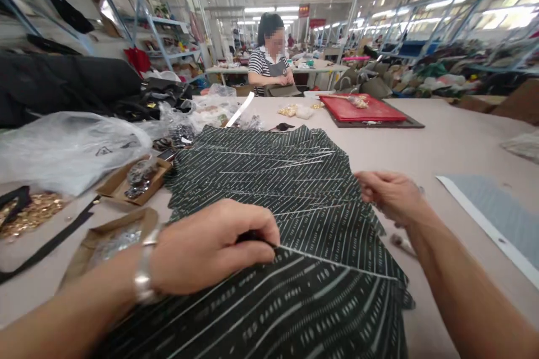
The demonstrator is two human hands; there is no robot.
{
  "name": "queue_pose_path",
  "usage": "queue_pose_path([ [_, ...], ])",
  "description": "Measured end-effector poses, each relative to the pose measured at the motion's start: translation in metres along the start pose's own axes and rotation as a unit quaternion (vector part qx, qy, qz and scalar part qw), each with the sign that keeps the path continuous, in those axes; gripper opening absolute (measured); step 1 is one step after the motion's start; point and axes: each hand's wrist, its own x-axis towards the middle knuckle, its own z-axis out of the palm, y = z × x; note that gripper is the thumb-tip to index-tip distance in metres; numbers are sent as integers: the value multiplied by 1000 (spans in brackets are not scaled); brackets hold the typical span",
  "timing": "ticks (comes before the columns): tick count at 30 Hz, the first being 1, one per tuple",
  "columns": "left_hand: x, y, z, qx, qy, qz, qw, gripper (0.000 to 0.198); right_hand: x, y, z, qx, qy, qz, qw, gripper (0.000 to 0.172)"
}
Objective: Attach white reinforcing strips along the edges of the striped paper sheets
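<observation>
Dark fabric pieces (269, 179) with slanted white stripes and lettering lie stacked on the table in front of me. My left hand (219, 244), with a metal band on its wrist, pinches the edge of the nearest fabric piece (295, 314) between thumb and forefinger. That edge is lifted, and the cloth hangs toward me. At the stack's right side, my right hand (391, 196) is closed, fingertips at the fabric's edge. Whatever it may hold is hidden. A small object (402, 244), partly covered, lies on the table beneath my right forearm.
To the left are a cardboard box of small parts (122, 196), a second open box (147, 221), gold-coloured pieces (37, 213) and a clear plastic bag (80, 148). A red board (366, 109) lies at the back right, pale sheets (488, 207) at right. Across the table sits another person (269, 61).
</observation>
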Motion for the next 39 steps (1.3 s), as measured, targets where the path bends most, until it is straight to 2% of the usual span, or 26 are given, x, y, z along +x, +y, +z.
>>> queue_pose_path([
  [2, 28, -15, 29, -52, -30, -18, 998, 9, -12, -12, -37, 42, 101, -13, 994, 30],
  [4, 50, -32, 58, -72, -35, -46, 996, 9, -32, -17, -54, 49, 147, -32, 987, 30],
  [6, 61, -47, 79, -77, -38, -71, 994, 11, -57, -13, -46, 2, 147, -32, 989, 30],
  [8, 64, -59, 89, -88, -47, -83, 992, 11, -83, 0, -17, -47, 94, -4, 994, 33],
  [10, 65, -67, 91, -96, -61, -94, 989, 11, -105, 21, 22, -39, -14, 53, 998, 28],
  [12, 69, -73, 90, -98, -81, -104, 986, 12, -119, 44, 59, 11, -84, 113, 990, 26],
  [14, 74, -78, 90, -97, -112, -114, 982, 12, -126, 64, 84, 56, -105, 165, 979, 29],
  [16, 79, -81, 91, -103, -151, -125, 975, 13, -126, 77, 95, 74, -102, 194, 973, 30],
  [21, 97, -83, 96, -121, -203, -149, 960, 19, -123, 82, 93, 67, -96, 216, 969, 25],
  [25, 109, -82, 102, -202, -254, -145, 935, 16, -122, 78, 93, 54, -83, 211, 972, 18],
  [28, 111, -83, 107, -267, -273, -150, 912, 19, -120, 77, 95, 43, -86, 203, 974, 14],
  [32, 108, -83, 112, -307, -264, -173, 898, 21, -118, 75, 96, 36, -96, 207, 973, 11],
  [39, 103, -75, 113, -277, -222, -153, 922, 11, -117, 73, 99, 23, -105, 209, 972, 9],
])
